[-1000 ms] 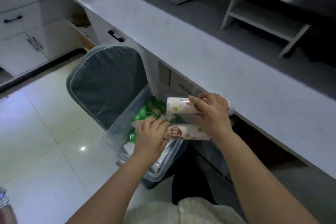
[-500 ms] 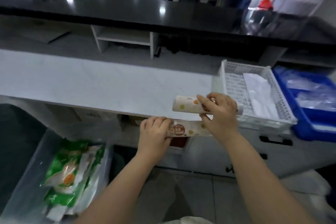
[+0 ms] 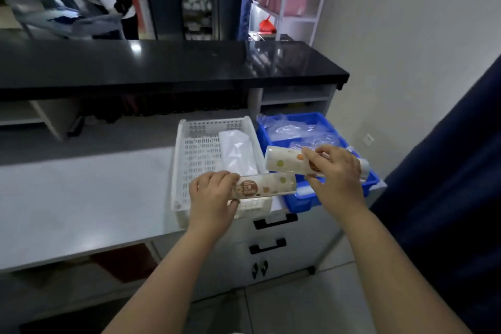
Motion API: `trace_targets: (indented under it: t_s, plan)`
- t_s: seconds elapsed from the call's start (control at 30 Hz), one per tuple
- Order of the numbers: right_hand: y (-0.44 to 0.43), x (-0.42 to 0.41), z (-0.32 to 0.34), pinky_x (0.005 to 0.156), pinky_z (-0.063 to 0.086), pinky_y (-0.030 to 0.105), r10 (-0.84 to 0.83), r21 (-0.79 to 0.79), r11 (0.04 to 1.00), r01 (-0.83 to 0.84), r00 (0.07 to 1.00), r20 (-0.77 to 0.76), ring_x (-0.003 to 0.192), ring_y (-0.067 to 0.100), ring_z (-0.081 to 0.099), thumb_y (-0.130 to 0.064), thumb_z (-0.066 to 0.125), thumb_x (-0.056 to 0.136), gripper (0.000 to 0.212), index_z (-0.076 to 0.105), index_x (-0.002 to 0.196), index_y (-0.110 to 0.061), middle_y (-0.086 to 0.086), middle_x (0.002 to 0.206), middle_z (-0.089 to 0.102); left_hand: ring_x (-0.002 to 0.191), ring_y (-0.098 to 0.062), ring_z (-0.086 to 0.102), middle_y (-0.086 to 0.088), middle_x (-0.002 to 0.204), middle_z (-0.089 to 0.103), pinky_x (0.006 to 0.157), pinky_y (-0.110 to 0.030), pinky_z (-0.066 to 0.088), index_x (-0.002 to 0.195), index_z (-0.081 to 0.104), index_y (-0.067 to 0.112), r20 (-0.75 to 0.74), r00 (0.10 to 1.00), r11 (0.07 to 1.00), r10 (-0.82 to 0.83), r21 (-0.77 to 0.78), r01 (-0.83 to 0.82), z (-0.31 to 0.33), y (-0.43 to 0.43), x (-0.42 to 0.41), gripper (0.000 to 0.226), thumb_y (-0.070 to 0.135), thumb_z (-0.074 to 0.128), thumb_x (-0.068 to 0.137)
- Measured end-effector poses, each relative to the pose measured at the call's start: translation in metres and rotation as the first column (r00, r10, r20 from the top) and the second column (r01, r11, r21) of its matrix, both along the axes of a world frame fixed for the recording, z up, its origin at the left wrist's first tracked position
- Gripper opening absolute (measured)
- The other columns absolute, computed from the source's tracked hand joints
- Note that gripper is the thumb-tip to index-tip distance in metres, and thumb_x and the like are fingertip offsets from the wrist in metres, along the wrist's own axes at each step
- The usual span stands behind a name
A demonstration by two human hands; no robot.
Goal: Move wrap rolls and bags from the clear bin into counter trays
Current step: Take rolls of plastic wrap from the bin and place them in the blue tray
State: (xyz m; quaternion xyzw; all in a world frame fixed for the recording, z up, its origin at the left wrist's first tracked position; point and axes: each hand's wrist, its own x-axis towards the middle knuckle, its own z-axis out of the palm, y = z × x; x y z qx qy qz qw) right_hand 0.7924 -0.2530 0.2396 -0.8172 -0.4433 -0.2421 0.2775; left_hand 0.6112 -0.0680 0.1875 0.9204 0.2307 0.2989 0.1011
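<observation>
We log the grey tabletop point(image 3: 81, 192) carrying a white slotted tray point(image 3: 187, 160) with a folded plastic bag point(image 3: 237, 152) inside. A blue tray point(image 3: 301, 202) stands just beside it, holding clear bags point(image 3: 290, 127). The left hand point(image 3: 212, 198) grips one wrap roll point(image 3: 267, 184) over the white tray's front. The right hand point(image 3: 336, 171) grips a second roll point(image 3: 284, 161) over the blue tray.

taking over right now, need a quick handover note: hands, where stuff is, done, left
Left hand: grips a brown-label wrap roll over the near end of the white tray.
Right hand: grips a second wrap roll held above the blue tray.
Done: a white bag lies in the white tray and clear bags in the blue one.
Left: set both rolls down; neither is in a tray yet. The clear bin is out of view, so what remains in it cannot be told.
</observation>
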Motion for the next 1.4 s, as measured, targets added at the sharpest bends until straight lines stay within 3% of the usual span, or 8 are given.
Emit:
trace_targets:
  t_s: [0.27,0.5,0.8,1.0,1.27,1.4]
  plan:
    - [-0.040,0.060,-0.024,0.092,0.038,0.047,-0.071,-0.048,0.997,0.067,0.993,-0.096,0.107,0.033,0.053,-0.007,0.082,0.067,0.061,0.063,0.123,-0.020,0.009,0.114,0.060,0.104,-0.027,0.052,0.002,0.110,0.065,0.087,-0.042,0.032,0.108,0.062,0.021,-0.095,0.993,0.998,-0.069,0.009,0.070,0.001,0.004,0.107,0.044,0.022,0.078,0.067]
    - [-0.021,0.105,-0.044,0.094,0.040,0.045,-0.069,-0.076,0.995,0.059,0.989,-0.127,0.109,0.026,0.051,-0.013,0.084,0.067,0.061,0.061,0.123,-0.022,0.005,0.115,0.059,0.104,-0.026,0.052,0.003,0.112,0.064,0.086,-0.042,0.034,0.108,0.059,0.024,-0.070,0.988,0.991,-0.135,-0.006,0.135,-0.001,0.035,0.185,0.043,0.024,0.077,0.069]
    - [0.013,0.155,-0.066,0.099,0.040,0.043,0.026,-0.274,0.956,-0.107,0.958,-0.286,0.116,0.021,0.046,-0.015,0.079,0.074,0.061,0.056,0.129,-0.028,0.001,0.123,0.054,0.110,-0.029,0.048,0.002,0.119,0.062,0.089,-0.043,0.033,0.115,0.058,0.022,-0.134,0.972,0.981,-0.195,-0.035,0.192,-0.006,0.068,0.260,0.046,0.026,0.075,0.072]
    - [0.002,0.187,-0.075,0.101,0.031,0.031,0.197,-0.394,0.866,-0.307,0.935,-0.295,0.117,0.013,0.044,-0.019,0.079,0.072,0.060,0.056,0.127,-0.029,-0.005,0.123,0.054,0.107,-0.026,0.051,0.004,0.115,0.064,0.086,-0.041,0.034,0.110,0.059,0.024,-0.094,0.985,0.989,-0.145,-0.029,0.143,-0.014,0.050,0.279,0.046,0.025,0.077,0.068]
    - [-0.014,0.222,-0.090,0.092,0.041,0.036,0.424,-0.420,0.738,-0.528,0.847,-0.321,0.105,0.019,0.054,-0.026,0.077,0.072,0.044,0.060,0.113,-0.026,-0.004,0.112,0.061,0.104,-0.025,0.052,0.006,0.112,0.065,0.089,-0.041,0.035,0.109,0.061,0.022,-0.033,0.999,0.997,0.032,-0.065,-0.034,-0.028,-0.018,0.296,0.047,0.022,0.077,0.065]
    - [-0.016,0.231,-0.094,0.094,0.041,0.038,0.488,-0.435,0.673,-0.598,0.801,-0.346,0.107,0.021,0.052,-0.027,0.074,0.077,0.044,0.058,0.118,-0.025,-0.002,0.115,0.060,0.106,-0.026,0.052,0.006,0.114,0.065,0.090,-0.040,0.034,0.111,0.062,0.022,-0.012,0.987,0.983,0.160,-0.086,-0.160,-0.028,-0.036,0.288,0.049,0.021,0.077,0.064]
